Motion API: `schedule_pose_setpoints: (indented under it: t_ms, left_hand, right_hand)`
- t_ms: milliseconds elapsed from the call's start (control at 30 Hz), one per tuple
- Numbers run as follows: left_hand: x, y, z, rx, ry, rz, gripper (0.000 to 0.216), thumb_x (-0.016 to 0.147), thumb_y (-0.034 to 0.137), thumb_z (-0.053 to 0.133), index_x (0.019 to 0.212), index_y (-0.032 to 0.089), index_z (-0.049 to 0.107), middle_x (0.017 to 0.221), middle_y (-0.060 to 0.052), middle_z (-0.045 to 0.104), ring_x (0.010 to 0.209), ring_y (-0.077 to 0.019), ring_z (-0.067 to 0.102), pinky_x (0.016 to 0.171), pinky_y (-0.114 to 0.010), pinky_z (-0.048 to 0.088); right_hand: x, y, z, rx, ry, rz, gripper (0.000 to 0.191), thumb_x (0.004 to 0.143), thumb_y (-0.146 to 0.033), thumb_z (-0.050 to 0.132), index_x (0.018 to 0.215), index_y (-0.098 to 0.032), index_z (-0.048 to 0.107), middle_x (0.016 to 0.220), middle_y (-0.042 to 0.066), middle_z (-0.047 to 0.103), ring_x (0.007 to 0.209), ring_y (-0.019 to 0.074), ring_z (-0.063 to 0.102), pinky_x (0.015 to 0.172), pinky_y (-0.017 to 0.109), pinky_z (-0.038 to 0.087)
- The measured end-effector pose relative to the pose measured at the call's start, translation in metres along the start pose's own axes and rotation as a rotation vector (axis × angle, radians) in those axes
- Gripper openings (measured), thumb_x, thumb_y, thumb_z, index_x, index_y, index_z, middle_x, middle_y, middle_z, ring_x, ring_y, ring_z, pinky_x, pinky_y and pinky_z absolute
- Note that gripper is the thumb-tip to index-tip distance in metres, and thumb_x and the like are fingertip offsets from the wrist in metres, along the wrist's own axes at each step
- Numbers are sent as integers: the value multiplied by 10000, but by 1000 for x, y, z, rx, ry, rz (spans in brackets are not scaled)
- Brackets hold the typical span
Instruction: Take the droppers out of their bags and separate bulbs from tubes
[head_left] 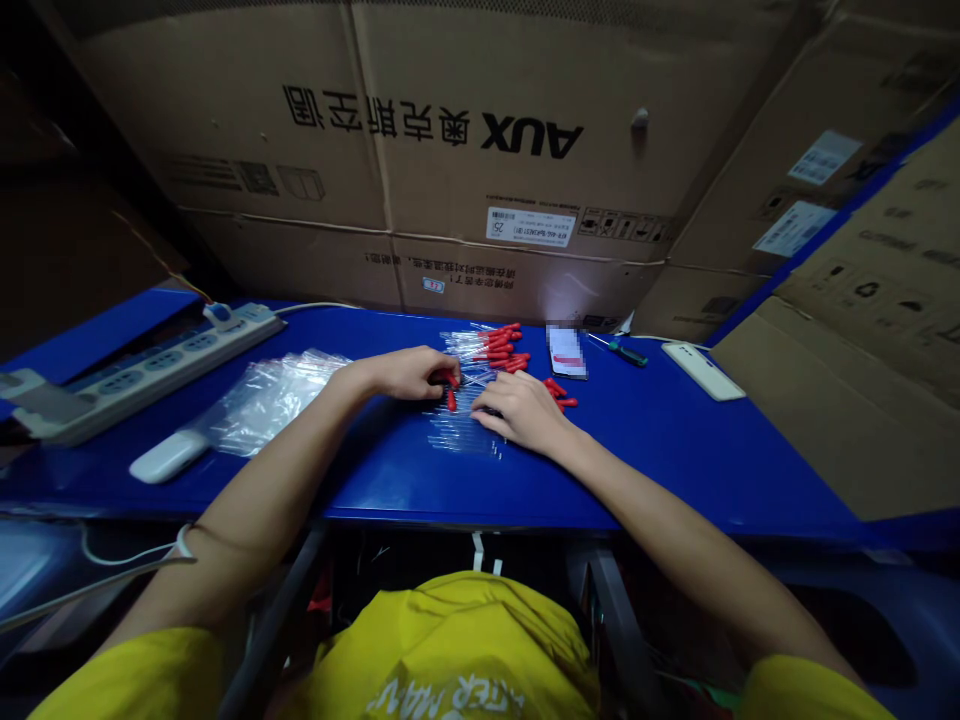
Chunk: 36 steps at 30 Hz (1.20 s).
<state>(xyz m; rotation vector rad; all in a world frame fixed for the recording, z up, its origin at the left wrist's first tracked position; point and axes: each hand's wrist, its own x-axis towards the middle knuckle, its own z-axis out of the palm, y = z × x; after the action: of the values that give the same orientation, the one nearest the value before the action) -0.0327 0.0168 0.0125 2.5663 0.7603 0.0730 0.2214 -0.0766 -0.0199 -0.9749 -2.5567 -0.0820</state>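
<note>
Clear thin glass tubes (459, 436) lie in a loose row on the blue table between my hands. My left hand (411, 374) is closed, with a red rubber bulb pinched between thumb and fingers. Just below its fingertips is another red rubber bulb (451, 401). My right hand (525, 412) bends over the tubes from the right, its fingers closed on a glass tube that they largely cover. Beyond the hands lies a pile of droppers (491, 346), clear tubes with red bulbs on their right ends. A few loose red bulbs (559, 390) rest behind my right hand.
Clear plastic bags (274, 400), a white rounded device (169, 456) and a power strip (161, 368) occupy the left side. Toward the back right are a phone (566, 351), a screwdriver (627, 353) and a white phone-like slab (703, 371). Large cardboard boxes (420, 180) wall the back.
</note>
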Motion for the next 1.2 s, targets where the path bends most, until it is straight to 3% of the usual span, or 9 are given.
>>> schedule_pose_setpoints:
  t_ms: [100,267,433,600,767,900,1200]
  left_hand:
    - [2,-3,2,-15,-9,10,251,848,202,580,1056,185,720,1008,-66,779,851,-194,700,746,-267,485]
    - [3,1,2,23,2,16,246,864,225,611,1074,179,731,898,-40,751,733,-169,645,670,-251,447]
    - [4,5,0,29,23,32,222,962,305,601,1092,166,718,1028,-81,774,887,-198,693,782,-271,479]
    - [10,13,4,83,130,94,212,1019,319,583,1090,162,706,1032,-99,764,899,-218,698,802,-306,501]
    - [17,27,18,77,289,225,310,1070,291,531,1344,187,631,1338,-133,710,1223,-245,683,1045,-374,527]
    - [24,32,27,53,366,278,319,1081,264,521,1375,180,612,1431,-147,670,1336,-257,648,1144,-424,514]
    - [30,37,32,58,457,269,294,1086,239,498,1352,160,593,1378,-161,667,1282,-267,660,1081,-439,548]
  right_hand:
    - [0,-1,1,-12,8,-5,173,1050,-342,667,1023,-207,771,973,57,800,949,224,657,877,361,393]
    - [0,-3,2,-46,16,-15,178,1047,-358,675,1052,-204,765,966,51,800,947,231,658,895,368,404]
    - [0,-6,1,-60,30,97,239,1030,-410,692,1083,-181,737,966,84,783,930,246,663,842,361,433]
    - [1,-4,-4,-30,167,199,343,1068,-399,611,1315,-167,668,1162,127,756,1049,273,662,915,388,491]
    - [2,1,-11,-44,209,170,373,1109,-363,509,1417,-198,641,1187,120,739,1084,280,635,956,416,504]
    - [1,6,-12,-107,202,142,374,1119,-320,481,1437,-190,630,1215,127,746,1079,278,632,920,408,486]
    - [-2,18,-27,-139,211,71,391,1111,-274,459,1435,-145,637,1112,122,752,1034,276,615,869,409,463]
